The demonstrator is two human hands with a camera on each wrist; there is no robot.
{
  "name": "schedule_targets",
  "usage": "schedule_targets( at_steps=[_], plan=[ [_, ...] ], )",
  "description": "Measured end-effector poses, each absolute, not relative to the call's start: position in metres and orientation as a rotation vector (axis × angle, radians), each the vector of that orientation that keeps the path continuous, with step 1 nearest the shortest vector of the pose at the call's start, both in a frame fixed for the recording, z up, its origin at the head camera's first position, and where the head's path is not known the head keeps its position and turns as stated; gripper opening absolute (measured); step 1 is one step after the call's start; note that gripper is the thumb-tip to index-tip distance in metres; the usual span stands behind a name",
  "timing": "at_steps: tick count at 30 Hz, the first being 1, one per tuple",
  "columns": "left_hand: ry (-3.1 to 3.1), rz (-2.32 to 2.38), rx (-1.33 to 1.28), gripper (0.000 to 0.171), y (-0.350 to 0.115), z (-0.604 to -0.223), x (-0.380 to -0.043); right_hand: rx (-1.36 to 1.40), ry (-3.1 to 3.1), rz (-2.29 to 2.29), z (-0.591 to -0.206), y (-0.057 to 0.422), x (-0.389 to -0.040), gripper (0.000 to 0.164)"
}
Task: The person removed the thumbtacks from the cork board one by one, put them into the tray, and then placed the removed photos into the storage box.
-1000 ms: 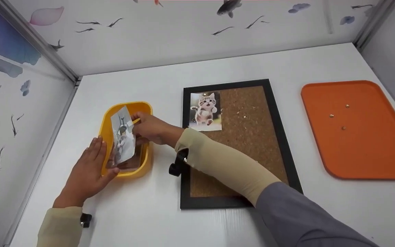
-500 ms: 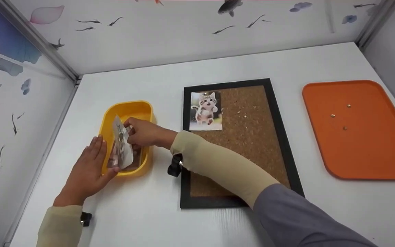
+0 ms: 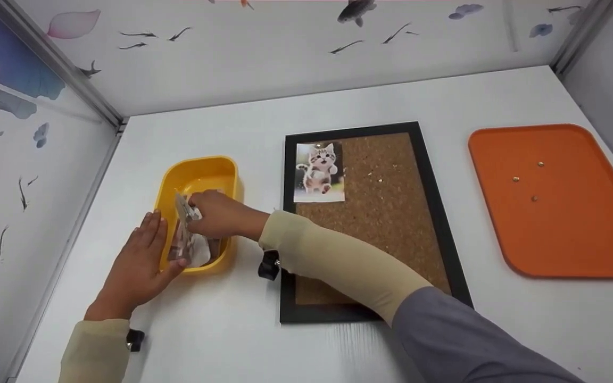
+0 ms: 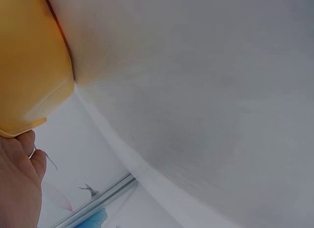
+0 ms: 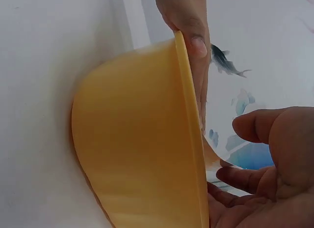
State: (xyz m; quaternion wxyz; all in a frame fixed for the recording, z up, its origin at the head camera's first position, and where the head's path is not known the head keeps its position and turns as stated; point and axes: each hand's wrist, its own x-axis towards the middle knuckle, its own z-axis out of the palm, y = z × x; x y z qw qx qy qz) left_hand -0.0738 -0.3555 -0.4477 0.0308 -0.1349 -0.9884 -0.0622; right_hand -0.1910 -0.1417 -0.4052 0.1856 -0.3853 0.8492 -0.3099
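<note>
From where I stand, the right hand (image 3: 215, 214) is down in the yellow, rounded, deep plastic bin (image 3: 205, 173), among loose glossy paper prints (image 3: 200, 252). One print with a pale edge (image 3: 181, 206) stands tilted up just beside the fingertips; the others lie in the near half of the bin. In the right wrist view the thumb is well apart from the fingers (image 5: 243, 179), and one fingertip touches a paper corner; I can't tell whether the fingers behind the rim have a hold on anything.

The left hand (image 3: 135, 266) rests against the bin with straight fingers along its left side and its thumb over the near rim. That steadying should stay light but firm, so the bin doesn't skid on the white surface (image 3: 216, 330).

To handle the prints well, I'd slip one fingertip under a single edge, then bring the thumb down lightly near the border. Pinching hard could crease the paper, and sliding too deep might pull up two sheets together. Easing the prints apart by their corners looks safest, keeping the knuckles off the wall of the bin.
</note>
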Motion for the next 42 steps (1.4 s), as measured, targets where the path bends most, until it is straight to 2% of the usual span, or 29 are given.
schedule_targets(
  at_steps=[10, 20, 28, 42],
  plan=[
    [-3.055, -0.177, -0.420, 0.089, -0.356, -0.446, -0.074, -1.144, 2.671, -0.420, -0.404, -0.138, -0.182, 0.067],
    [-3.072, -0.171, -0.407, 0.089, -0.353, -0.443, -0.072, -1.185, 2.686, -0.302, -0.411, -0.123, -0.187, 0.067],
    [-3.071, -0.158, -0.409, 0.089, -0.354, -0.443, -0.073, -1.165, 2.700, -0.228, -0.417, -0.114, -0.189, 0.083],
    [-3.078, -0.153, -0.388, 0.089, -0.353, -0.446, -0.073, -1.230, 2.725, -0.318, -0.419, -0.077, -0.201, 0.075]
  ],
)
